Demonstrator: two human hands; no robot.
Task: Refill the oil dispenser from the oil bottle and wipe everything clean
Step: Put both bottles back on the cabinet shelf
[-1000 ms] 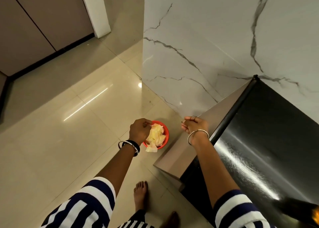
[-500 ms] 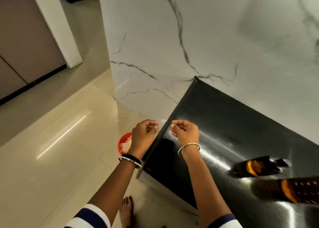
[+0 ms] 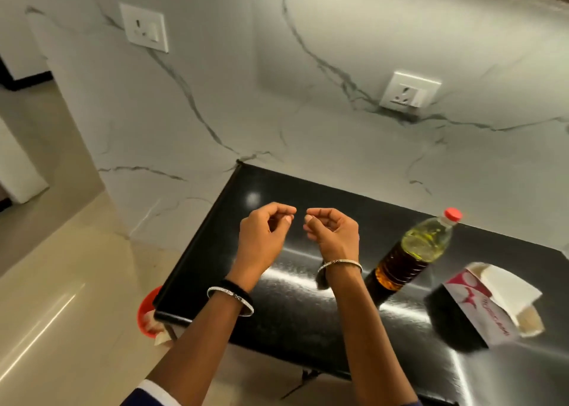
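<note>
- Head view: left hand (image 3: 261,239) and right hand (image 3: 335,236) hover over black surface (image 3: 323,190), fingers curled, holding nothing.
- Oil bottle (image 3: 412,251): standing, capped, just right of hands.
- Advice: steady bottle while wiping; tissue box (image 3: 492,307) near.

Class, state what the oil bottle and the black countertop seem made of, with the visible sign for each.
Oil bottle: likely clear plastic; oil shows through its ribbed wall. Countertop: perhaps polished stone or laminate, glossy; it mirrors light streaks.

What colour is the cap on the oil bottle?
Red. The cap of the oil bottle shows best in the head view.
</note>
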